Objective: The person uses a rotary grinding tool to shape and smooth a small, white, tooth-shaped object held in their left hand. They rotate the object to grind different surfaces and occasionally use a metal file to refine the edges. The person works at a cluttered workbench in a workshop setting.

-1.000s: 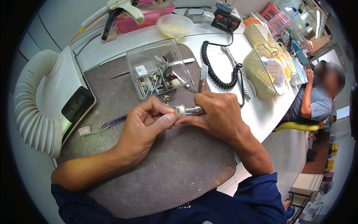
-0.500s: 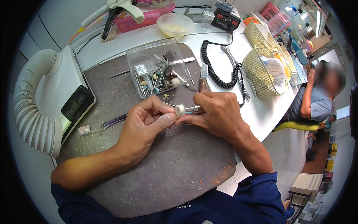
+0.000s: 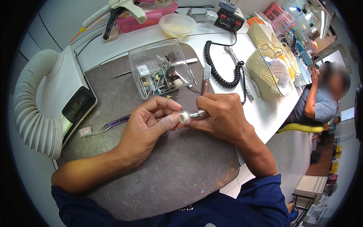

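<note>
My right hand point(image 3: 224, 113) is closed around a metal rotary handpiece point(image 3: 198, 114), its tip toward my left hand. On that tip sits a small round whitish polishing wheel point(image 3: 183, 117), slightly blurred. My left hand point(image 3: 151, 120) is pinched up against the wheel with thumb and fingertips; anything small between them is hidden. Just beyond my hands, a clear plastic box point(image 3: 151, 49) holds many small rotary bits and wheels. A wooden-handled knife point(image 3: 206, 78) lies near my right knuckles. Left of my left hand rests a toothbrush point(image 3: 107, 126) with a purple handle.
A white machine point(image 3: 81, 66) with a ribbed hose point(image 3: 28, 102) stands left. Behind are a pink tray point(image 3: 126, 25), a plastic bowl point(image 3: 177, 25) and a black control box point(image 3: 229, 20) with a coiled cord point(image 3: 223, 85). Cream baskets point(image 3: 261, 64) stand right; a person point(image 3: 321, 100) sits beyond.
The handpiece tip and its wheel have shifted slightly and turned, so the wheel's round face shows more. My left fingertips have moved a little. The cord near my right hand has swung slightly.
</note>
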A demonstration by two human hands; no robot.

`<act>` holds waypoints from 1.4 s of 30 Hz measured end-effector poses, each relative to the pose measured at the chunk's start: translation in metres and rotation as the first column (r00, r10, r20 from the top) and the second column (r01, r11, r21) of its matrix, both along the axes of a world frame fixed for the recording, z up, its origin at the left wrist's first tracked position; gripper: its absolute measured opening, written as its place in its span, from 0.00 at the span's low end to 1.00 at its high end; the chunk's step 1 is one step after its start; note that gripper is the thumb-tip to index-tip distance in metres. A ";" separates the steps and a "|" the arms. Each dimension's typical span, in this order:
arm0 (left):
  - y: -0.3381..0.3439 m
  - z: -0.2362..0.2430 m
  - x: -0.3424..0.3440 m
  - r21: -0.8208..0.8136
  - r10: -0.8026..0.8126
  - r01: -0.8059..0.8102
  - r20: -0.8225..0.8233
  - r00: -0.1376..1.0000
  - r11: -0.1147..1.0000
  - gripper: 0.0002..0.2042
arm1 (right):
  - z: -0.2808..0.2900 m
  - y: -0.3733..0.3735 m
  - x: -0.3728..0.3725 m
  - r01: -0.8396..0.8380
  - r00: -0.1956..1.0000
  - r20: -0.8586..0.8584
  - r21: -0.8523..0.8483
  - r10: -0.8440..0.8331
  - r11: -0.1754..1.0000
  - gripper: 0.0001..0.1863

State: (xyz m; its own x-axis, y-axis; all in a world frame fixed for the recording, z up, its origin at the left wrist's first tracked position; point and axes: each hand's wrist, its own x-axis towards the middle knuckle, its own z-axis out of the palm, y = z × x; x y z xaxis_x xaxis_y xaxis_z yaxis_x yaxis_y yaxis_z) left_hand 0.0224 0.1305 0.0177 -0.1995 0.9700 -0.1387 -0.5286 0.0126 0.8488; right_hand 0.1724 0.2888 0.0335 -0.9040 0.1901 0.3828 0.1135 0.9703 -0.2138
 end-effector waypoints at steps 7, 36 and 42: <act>0.000 -0.007 -0.004 0.058 -0.054 0.048 0.091 0.994 0.997 0.06 | 0.002 0.000 0.000 0.063 0.996 -0.062 -0.039 -0.065 0.997 0.35; 0.002 -0.006 -0.008 0.044 -0.114 0.110 0.106 0.988 0.993 0.08 | 0.005 -0.001 0.001 0.000 0.999 0.045 -0.010 0.000 1.000 0.30; 0.001 0.002 -0.005 0.006 -0.098 0.098 0.102 0.990 0.995 0.08 | 0.006 -0.001 0.002 -0.023 1.000 0.004 -0.031 0.023 0.999 0.30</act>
State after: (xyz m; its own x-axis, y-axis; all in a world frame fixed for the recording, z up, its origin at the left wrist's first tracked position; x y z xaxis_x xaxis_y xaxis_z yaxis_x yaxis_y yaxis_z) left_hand 0.0172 0.1319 0.0198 -0.0882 0.9844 -0.1525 -0.6083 0.0680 0.7908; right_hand 0.1742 0.2882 0.0398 -0.9100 0.1807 0.3731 0.0919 0.9655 -0.2435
